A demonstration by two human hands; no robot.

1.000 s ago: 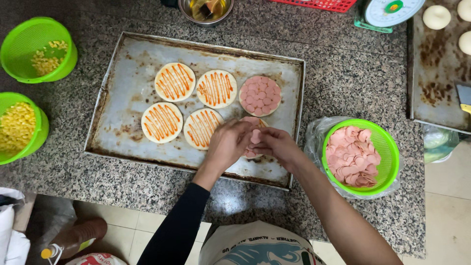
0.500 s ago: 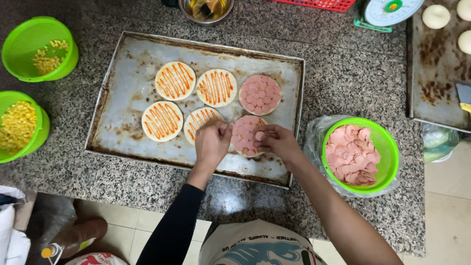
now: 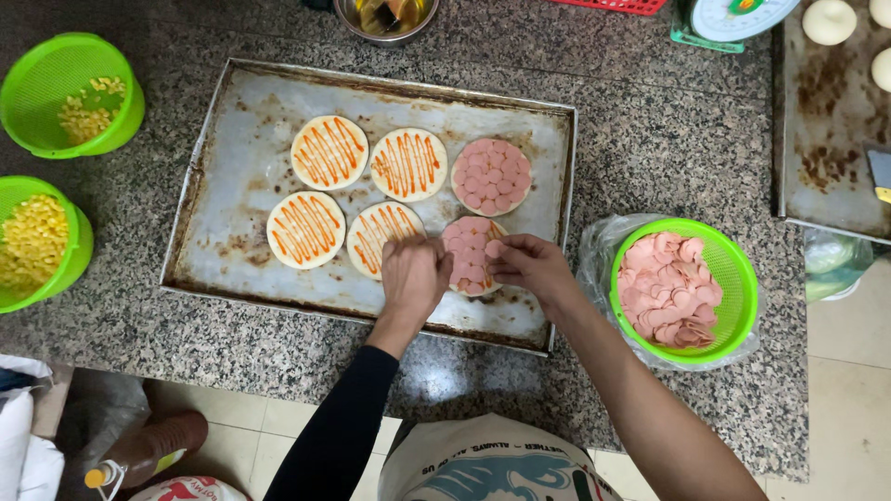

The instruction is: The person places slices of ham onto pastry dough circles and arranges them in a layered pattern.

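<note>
The dough round being topped w/ pink sausage slices [image 3: 467, 255] lies on the metal baking tray [image 3: 241, 167], lower row, rightmost, just right of frame centre. It is nearly covered; the left edge is hidden under the left hand. Being round, it has no long axis; what matters is that it sits directly between the two hands, touched from both sides.

The left hand [image 3: 415, 276] is laid on the round's left edge, fingers curled down, nothing seen held in it; whether anything is pinched underneath cannot be told. The right hand [image 3: 529, 266] is at the round's right edge, thumb and fingertips brought together on one pink slice [image 3: 493, 249] at the rim. The right hand is judged nearer to the slice supply: the green basket of sausage slices [image 3: 682, 288] stands just right of the tray, beside the right forearm.

Above in frame, a second round fully covered in slices [image 3: 491, 176]. To the left, four rounds w/ orange sauce stripes only [image 3: 367, 199]; the closest is partly under the left hand. At far left, two green baskets of corn [image 3: 56, 167], well apart from both hands.
</note>
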